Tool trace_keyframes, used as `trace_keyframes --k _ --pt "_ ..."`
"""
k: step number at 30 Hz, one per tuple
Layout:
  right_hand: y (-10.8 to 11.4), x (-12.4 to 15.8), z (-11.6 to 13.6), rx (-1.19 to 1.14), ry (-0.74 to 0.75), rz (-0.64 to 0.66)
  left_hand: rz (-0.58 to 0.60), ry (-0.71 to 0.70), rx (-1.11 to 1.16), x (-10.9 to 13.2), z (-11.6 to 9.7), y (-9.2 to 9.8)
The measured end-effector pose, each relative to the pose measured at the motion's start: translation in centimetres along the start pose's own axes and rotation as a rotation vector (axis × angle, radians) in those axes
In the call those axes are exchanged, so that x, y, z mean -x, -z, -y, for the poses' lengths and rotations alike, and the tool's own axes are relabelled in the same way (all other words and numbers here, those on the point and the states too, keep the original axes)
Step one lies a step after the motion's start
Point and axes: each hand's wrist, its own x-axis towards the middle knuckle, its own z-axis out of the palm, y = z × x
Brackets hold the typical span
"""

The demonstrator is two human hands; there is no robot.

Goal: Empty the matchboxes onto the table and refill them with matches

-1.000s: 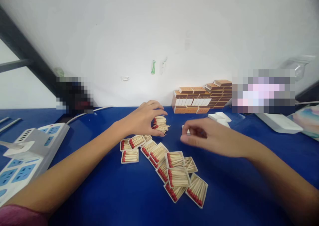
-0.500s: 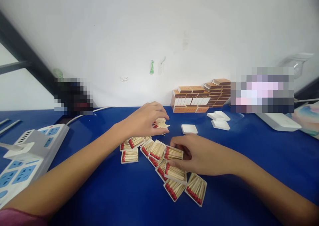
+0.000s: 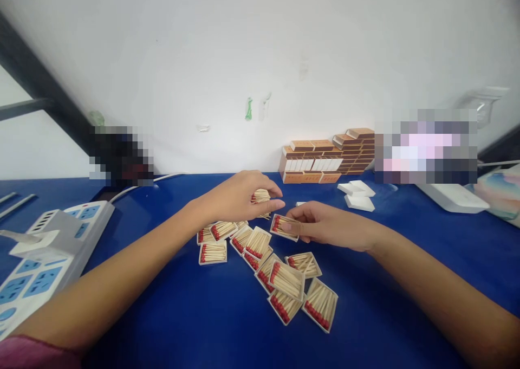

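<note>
The right hand (image 3: 331,225) has lifted a matchstick tray (image 3: 279,225).

We count one left hand (image 3: 239,196) and one right hand (image 3: 331,225). Match-filled trays (image 3: 286,279): we tally at least thirteen, overlaps hampering us. White pieces (image 3: 360,202): four, one mostly hidden. Loose-match bundle (image 3: 260,196): one. Power strip (image 3: 95,222): one. Stacked matchboxes (image 3: 357,155): many; we cannot total them.

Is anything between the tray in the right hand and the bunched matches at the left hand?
Yes, from the head view: the thumb of the left hand lies across the line from the tray in the right hand to the bunched matches. Nothing else visible stands there.
</note>
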Motion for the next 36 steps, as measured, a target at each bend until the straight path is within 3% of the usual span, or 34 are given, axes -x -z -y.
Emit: trace_keyframes --k 4,12,22,29,36 --pt "0.1 -0.4 -0.3 -0.073 -0.016 -0.016 0.052 0.038 0.042 0.1 -0.7 0.1" --pt "0.1 -0.8 -0.8 -0.209 -0.007 -0.036 0.092 -0.024 0.003 -0.2 -0.4 -0.4" --pt "-0.1 -1.4 -1.1 -0.318 -0.032 -0.336 0.036 0.030 -0.047 0.0 1.4 0.1" --pt "0.0 -2.7 -0.5 -0.290 -0.026 -0.327 0.002 -0.003 -0.089 0.0 2.2 0.2" --pt "0.8 -3.8 0.7 -0.138 0.050 -0.441 -0.065 0.029 -0.092 0.5 3.6 0.1"
